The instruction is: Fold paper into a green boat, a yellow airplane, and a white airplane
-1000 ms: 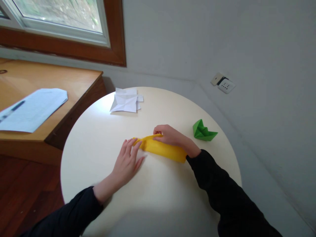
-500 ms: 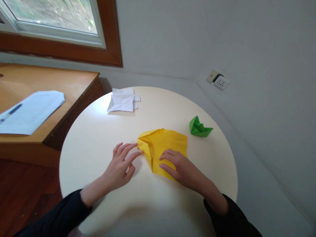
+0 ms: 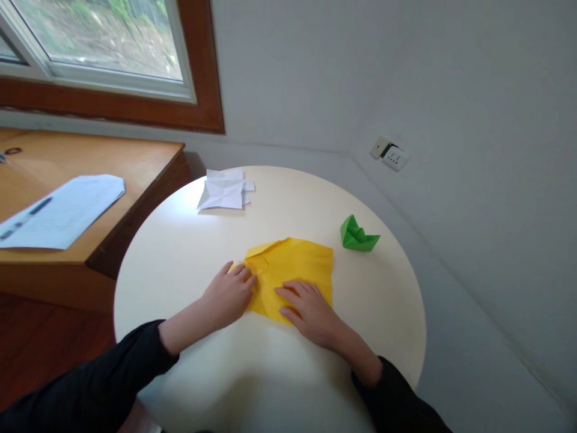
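Note:
A sheet of creased yellow paper [image 3: 300,258] lies on the round table in front of me, its upper left edge folded over. My left hand [image 3: 229,294] is at the paper's left edge, fingers curled over it and closed on it; the thumb is hidden. Resting on the lower middle of the sheet is my right hand [image 3: 311,313], open, with thumb and fingers apart. To the right of the sheet sits a green folded paper boat [image 3: 358,236], touched by neither hand.
White creased paper [image 3: 223,189] lies at the round white table's [image 3: 180,240] far edge. On the wooden desk [image 3: 135,156] to the left are white sheets [image 3: 85,198], a pen [image 3: 27,218] and dark-handled scissors [image 3: 11,151]. A wall socket [image 3: 395,157] is behind the table.
My left hand has moved right onto the yellow paper's left edge, and its fingers have curled. The raised left flap is pressed lower. My right hand stays on the sheet. The view has shifted slightly.

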Action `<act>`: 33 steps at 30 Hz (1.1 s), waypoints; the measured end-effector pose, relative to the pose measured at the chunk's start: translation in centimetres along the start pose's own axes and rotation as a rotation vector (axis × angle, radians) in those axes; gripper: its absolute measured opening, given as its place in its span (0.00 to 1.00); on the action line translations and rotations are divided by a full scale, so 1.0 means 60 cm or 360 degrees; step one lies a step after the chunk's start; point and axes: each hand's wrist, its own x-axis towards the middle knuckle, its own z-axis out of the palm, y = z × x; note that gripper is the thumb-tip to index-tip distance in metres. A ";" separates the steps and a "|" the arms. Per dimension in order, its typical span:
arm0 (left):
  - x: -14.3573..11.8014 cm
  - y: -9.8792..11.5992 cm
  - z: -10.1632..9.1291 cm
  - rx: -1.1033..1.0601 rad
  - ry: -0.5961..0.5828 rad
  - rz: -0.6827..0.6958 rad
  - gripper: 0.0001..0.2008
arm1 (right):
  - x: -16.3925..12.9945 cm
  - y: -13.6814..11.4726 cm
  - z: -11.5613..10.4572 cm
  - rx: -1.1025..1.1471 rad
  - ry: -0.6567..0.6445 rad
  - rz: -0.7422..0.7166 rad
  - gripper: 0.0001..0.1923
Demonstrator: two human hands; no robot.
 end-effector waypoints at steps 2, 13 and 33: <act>-0.015 -0.007 0.014 -0.0014 0.0041 -0.0006 0.15 | 0.021 0.008 -0.022 0.0074 -0.0067 -0.0016 0.15; -0.038 -0.019 0.049 -0.0294 0.0395 -0.0163 0.28 | 0.191 0.034 -0.092 0.0015 0.0367 0.0110 0.25; 0.008 -0.055 0.042 -0.1094 0.0519 -0.0599 0.16 | 0.177 0.070 -0.106 0.0551 -0.0631 -0.0515 0.44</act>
